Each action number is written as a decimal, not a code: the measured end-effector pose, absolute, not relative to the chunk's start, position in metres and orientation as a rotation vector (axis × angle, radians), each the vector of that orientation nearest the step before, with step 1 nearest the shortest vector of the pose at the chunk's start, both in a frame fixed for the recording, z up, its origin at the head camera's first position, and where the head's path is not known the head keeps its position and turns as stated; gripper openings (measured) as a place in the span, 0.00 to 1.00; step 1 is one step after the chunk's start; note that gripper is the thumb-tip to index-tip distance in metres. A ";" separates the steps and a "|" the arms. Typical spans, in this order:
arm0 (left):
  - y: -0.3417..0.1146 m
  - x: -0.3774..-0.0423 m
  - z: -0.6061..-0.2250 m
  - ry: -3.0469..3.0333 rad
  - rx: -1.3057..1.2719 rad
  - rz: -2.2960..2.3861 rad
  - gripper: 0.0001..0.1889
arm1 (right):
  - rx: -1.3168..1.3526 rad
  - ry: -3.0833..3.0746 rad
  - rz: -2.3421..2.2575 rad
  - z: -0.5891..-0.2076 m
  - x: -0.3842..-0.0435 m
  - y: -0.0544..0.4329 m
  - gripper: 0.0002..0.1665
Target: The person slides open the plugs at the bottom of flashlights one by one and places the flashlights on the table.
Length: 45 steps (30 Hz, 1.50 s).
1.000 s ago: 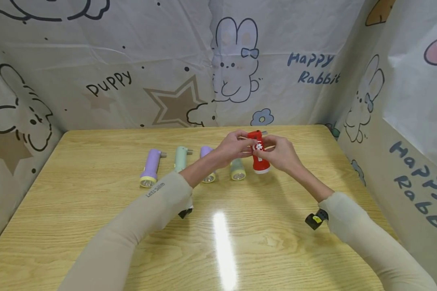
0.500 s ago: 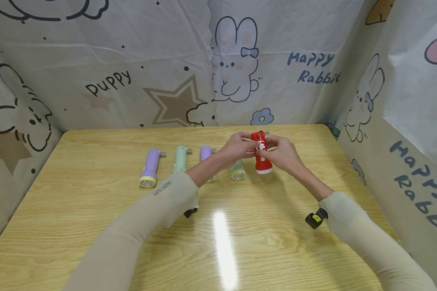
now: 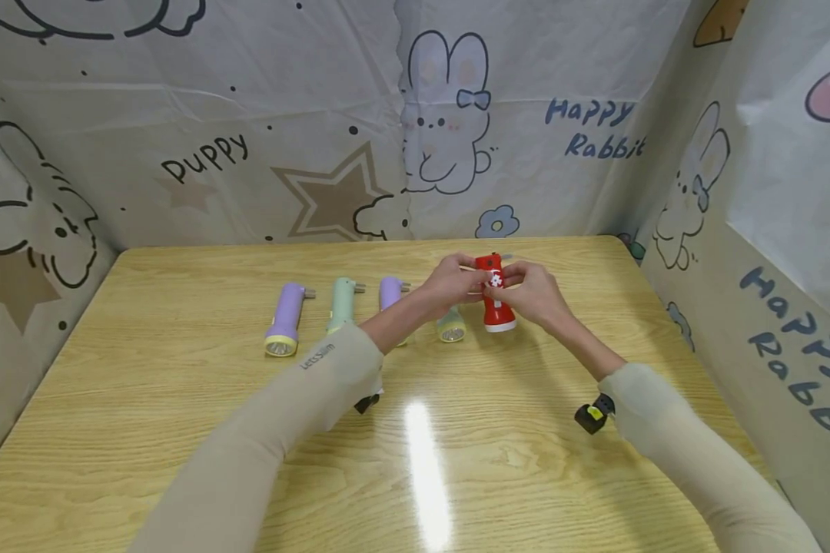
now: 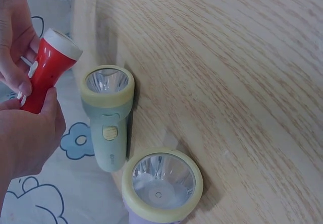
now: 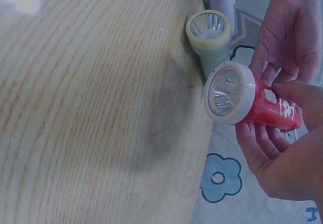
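Observation:
Both hands hold a red flashlight [image 3: 499, 311] with a white rim and a white flower print, raised over the far part of the table. My left hand [image 3: 453, 280] pinches it from the left, near its upper part. From the right, my right hand [image 3: 534, 293] grips its body, the thumb beside the print. The lens end points down toward me, and metal prongs show at the top right. In the right wrist view the white switch [image 5: 270, 96] and the clear lens [image 5: 224, 92] are visible. Fingers cover part of the flashlight's middle.
To the left stands a row of flashlights: purple [image 3: 289, 311], green [image 3: 342, 303], purple [image 3: 390, 290] and green [image 3: 451, 326]. My left arm partly hides several of them. Printed sheets [image 3: 249, 92] wall the wooden table [image 3: 512, 476] at its back and sides.
The red flashlight has shifted slightly right and down. Its top end, which earlier jutted left, now lines up with the body. My left forearm has moved right; both hands keep their hold.

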State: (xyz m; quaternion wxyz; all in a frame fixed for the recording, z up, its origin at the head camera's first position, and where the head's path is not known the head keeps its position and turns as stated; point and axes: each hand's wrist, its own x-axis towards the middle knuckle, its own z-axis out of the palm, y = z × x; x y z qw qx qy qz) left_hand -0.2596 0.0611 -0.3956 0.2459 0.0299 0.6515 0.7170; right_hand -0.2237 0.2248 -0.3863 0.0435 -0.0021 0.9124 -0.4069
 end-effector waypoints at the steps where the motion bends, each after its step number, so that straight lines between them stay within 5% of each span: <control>1: 0.062 -0.259 -0.396 1.780 0.080 1.956 0.19 | -0.004 2.794 -1.239 -0.387 -0.224 0.225 0.26; 45: 0.085 -0.255 -0.408 2.044 -0.119 1.776 0.13 | 0.093 2.724 -1.182 -0.406 -0.234 0.234 0.29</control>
